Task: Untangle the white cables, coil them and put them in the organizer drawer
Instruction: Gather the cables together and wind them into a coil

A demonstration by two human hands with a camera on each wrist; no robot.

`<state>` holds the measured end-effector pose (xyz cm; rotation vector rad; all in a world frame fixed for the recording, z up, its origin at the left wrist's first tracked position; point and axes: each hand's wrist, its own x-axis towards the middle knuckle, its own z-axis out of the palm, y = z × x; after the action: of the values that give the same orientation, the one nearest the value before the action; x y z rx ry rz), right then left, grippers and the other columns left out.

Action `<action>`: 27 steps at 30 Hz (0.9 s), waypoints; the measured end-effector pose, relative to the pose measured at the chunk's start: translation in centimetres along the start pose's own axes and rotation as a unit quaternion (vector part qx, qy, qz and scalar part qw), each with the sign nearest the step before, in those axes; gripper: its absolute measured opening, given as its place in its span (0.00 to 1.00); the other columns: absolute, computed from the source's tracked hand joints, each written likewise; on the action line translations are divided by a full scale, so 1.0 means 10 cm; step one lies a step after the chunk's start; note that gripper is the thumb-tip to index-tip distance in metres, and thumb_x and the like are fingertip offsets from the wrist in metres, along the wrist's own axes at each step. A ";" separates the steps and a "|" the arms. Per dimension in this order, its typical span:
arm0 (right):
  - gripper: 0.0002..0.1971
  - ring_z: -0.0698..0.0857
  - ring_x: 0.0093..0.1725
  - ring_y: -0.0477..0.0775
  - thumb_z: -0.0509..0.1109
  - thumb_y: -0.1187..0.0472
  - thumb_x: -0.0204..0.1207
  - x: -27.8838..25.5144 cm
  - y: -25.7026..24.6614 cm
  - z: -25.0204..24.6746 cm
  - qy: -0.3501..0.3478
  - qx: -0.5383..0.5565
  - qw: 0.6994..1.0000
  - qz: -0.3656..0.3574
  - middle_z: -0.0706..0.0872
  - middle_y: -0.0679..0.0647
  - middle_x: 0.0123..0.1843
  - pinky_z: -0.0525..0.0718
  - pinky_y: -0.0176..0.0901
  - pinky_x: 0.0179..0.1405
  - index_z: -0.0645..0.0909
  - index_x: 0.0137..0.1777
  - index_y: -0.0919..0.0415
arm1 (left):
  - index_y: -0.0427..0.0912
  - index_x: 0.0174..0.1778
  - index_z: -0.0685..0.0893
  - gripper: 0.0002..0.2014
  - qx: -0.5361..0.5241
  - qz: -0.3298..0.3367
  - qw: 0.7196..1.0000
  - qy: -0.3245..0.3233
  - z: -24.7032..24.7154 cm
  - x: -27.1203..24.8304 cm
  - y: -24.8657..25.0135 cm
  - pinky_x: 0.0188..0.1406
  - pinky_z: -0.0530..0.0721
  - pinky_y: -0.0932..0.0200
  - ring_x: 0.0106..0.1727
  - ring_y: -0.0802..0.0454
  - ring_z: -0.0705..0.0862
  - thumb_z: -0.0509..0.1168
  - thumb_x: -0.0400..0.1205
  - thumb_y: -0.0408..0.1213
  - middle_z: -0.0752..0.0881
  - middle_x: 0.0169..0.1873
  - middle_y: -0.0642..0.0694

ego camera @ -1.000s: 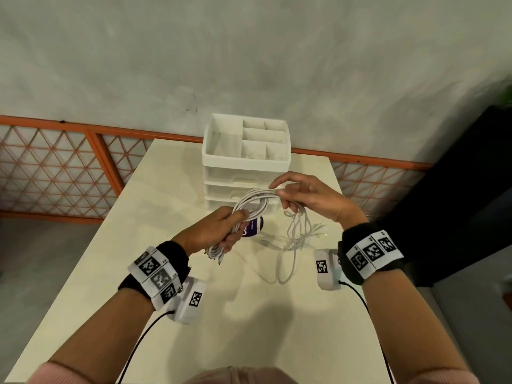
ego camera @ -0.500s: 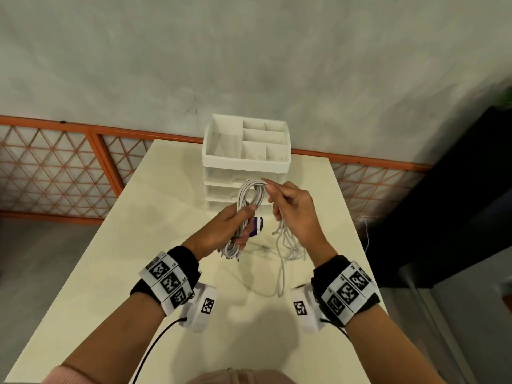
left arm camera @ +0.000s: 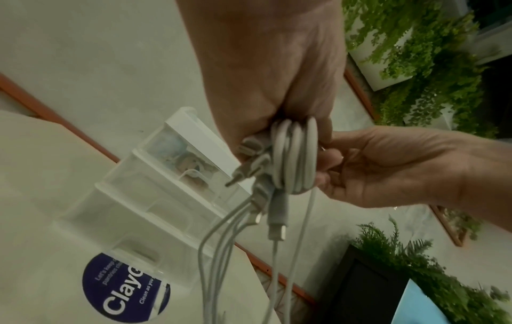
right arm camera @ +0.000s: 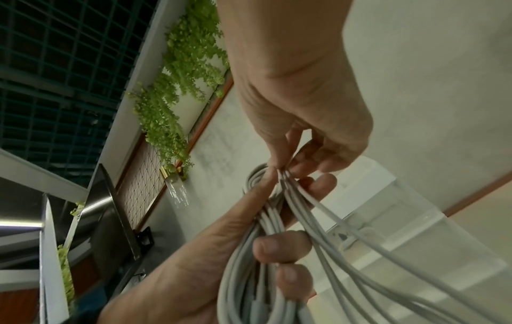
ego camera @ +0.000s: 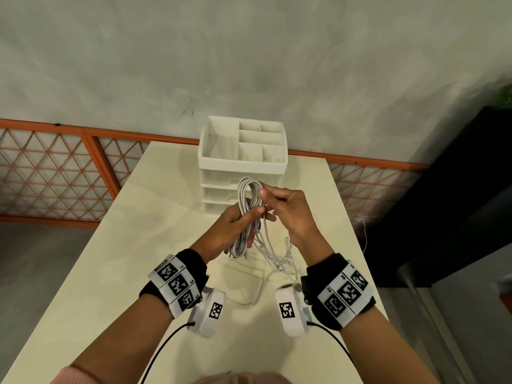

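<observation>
My left hand (ego camera: 238, 225) grips a long coil of white cables (ego camera: 248, 200) upright above the table, in front of the white organizer (ego camera: 242, 164). In the left wrist view the coil (left arm camera: 296, 157) bulges from the fist with several plug ends (left arm camera: 277, 219) hanging below. My right hand (ego camera: 282, 206) pinches several cable strands (right arm camera: 293, 193) at the coil's right side. From there loose cable (ego camera: 279, 261) trails down onto the table (ego camera: 110, 273). The organizer's drawers (left arm camera: 133, 197) look closed.
The organizer has an open divided tray on top and a round purple sticker (left arm camera: 124, 287) on its lowest drawer front. An orange lattice railing (ego camera: 55, 176) runs behind the table, a dark cabinet (ego camera: 457, 203) stands on the right, and green plants (left arm camera: 415, 65) hang on the wall.
The coil has swung from lying sideways to standing upright. My right hand came in from the right and closer to the left hand, and both hands drew nearer to me.
</observation>
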<state>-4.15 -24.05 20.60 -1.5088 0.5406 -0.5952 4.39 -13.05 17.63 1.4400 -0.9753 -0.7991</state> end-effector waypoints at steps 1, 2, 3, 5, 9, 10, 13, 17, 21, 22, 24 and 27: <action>0.16 0.83 0.25 0.36 0.69 0.68 0.78 0.01 -0.01 -0.01 -0.004 0.004 1.000 0.002 0.88 0.51 0.40 0.79 0.26 0.25 0.81 0.65 0.70 | 0.40 0.50 0.87 0.14 -0.008 0.002 1.000 -0.004 -0.01 0.01 0.00 0.26 0.81 0.62 0.19 0.55 0.77 0.56 0.87 0.41 0.86 0.24 0.49; 0.16 0.81 0.24 0.39 0.70 0.68 0.77 0.01 -0.02 -0.03 -0.008 0.007 1.000 0.001 0.89 0.49 0.36 0.80 0.29 0.25 0.82 0.64 0.70 | 0.41 0.47 0.88 0.14 -0.019 0.004 1.000 -0.007 -0.02 0.01 -0.01 0.26 0.81 0.60 0.19 0.54 0.76 0.57 0.87 0.42 0.86 0.26 0.42; 0.16 0.79 0.24 0.45 0.71 0.67 0.76 0.02 -0.02 -0.03 -0.009 0.008 1.000 -0.002 0.89 0.47 0.32 0.80 0.32 0.26 0.82 0.63 0.68 | 0.41 0.45 0.88 0.15 -0.031 0.004 0.999 -0.007 -0.03 0.02 -0.03 0.26 0.80 0.59 0.19 0.53 0.75 0.58 0.86 0.43 0.83 0.28 0.30; 0.15 0.79 0.30 0.48 0.69 0.59 0.79 0.01 0.01 0.00 -0.007 -0.035 0.999 -0.012 0.89 0.45 0.32 0.82 0.31 0.33 0.83 0.64 0.62 | 0.40 0.41 0.87 0.15 -0.065 0.004 0.998 0.008 -0.02 0.02 -0.02 0.25 0.78 0.60 0.18 0.53 0.72 0.59 0.86 0.43 0.79 0.26 0.25; 0.30 0.87 0.48 0.47 0.38 0.37 0.82 -0.07 0.22 0.02 -0.150 -0.109 0.982 0.036 0.90 0.52 0.47 0.85 0.39 0.53 0.80 0.61 0.45 | 0.33 0.46 0.87 0.16 -0.147 0.004 0.987 0.066 -0.04 0.10 0.06 0.22 0.78 0.62 0.16 0.52 0.71 0.58 0.86 0.41 0.71 0.13 0.48; 0.32 0.88 0.46 0.50 0.36 0.34 0.78 -0.08 0.28 -0.01 -0.181 -0.127 0.974 0.046 0.90 0.52 0.42 0.85 0.44 0.54 0.82 0.56 0.42 | 0.33 0.47 0.88 0.17 -0.147 0.004 0.986 0.082 -0.10 0.13 0.05 0.23 0.78 0.62 0.16 0.51 0.71 0.58 0.86 0.42 0.70 0.13 0.46; 0.27 0.83 0.35 0.52 0.52 0.32 0.77 -0.05 0.39 -0.17 -0.199 -0.221 0.954 0.019 0.83 0.50 0.32 0.82 0.53 0.48 0.80 0.47 0.55 | 0.40 0.45 0.90 0.18 -0.108 0.008 0.986 0.127 -0.27 0.14 -0.05 0.21 0.75 0.61 0.17 0.50 0.71 0.59 0.85 0.46 0.74 0.21 0.34; 0.06 0.77 0.28 0.38 0.65 0.57 0.81 0.03 0.32 -0.18 -0.149 -0.245 0.956 -0.057 0.81 0.44 0.31 0.75 0.34 0.37 0.75 0.53 0.57 | 0.32 0.44 0.89 0.20 -0.077 0.008 0.966 0.247 -0.26 0.22 -0.18 0.17 0.75 0.65 0.15 0.54 0.75 0.58 0.86 0.44 0.81 0.15 0.47; 0.10 0.78 0.23 0.36 0.65 0.62 0.82 -0.03 0.20 0.01 -0.149 -0.166 0.973 -0.066 0.83 0.50 0.32 0.71 0.22 0.26 0.81 0.59 0.65 | 0.32 0.34 0.84 0.21 -0.099 0.015 0.929 0.356 -0.18 0.34 -0.22 0.19 0.77 0.63 0.17 0.55 0.78 0.57 0.86 0.42 0.82 0.19 0.48; 0.13 0.76 0.21 0.36 0.64 0.63 0.83 -0.05 0.21 0.04 -0.166 -0.144 0.974 -0.054 0.83 0.51 0.33 0.70 0.23 0.23 0.81 0.63 0.65 | 0.35 0.32 0.83 0.20 -0.113 0.016 0.922 0.370 -0.17 0.36 -0.22 0.19 0.77 0.62 0.17 0.54 0.78 0.57 0.86 0.42 0.81 0.19 0.47; 0.16 0.68 0.19 0.39 0.62 0.62 0.83 -0.11 0.26 0.07 -0.210 -0.123 0.969 -0.032 0.79 0.53 0.34 0.66 0.25 0.22 0.76 0.70 0.53 | 0.36 0.35 0.79 0.17 -0.155 0.016 0.913 0.377 -0.18 0.39 -0.19 0.21 0.77 0.63 0.19 0.56 0.78 0.57 0.86 0.40 0.81 0.20 0.50; 0.19 0.64 0.23 0.40 0.61 0.59 0.84 -0.13 0.29 0.05 -0.255 -0.149 0.955 -0.017 0.72 0.50 0.33 0.66 0.27 0.24 0.69 0.71 0.41 | 0.39 0.37 0.77 0.12 -0.228 0.014 0.908 0.352 -0.15 0.37 -0.14 0.22 0.78 0.64 0.22 0.59 0.77 0.58 0.86 0.38 0.79 0.21 0.53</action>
<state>-4.72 -22.90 17.66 -1.8778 0.2055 -0.1329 7.42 -15.79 16.62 1.1560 -0.2266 -0.3847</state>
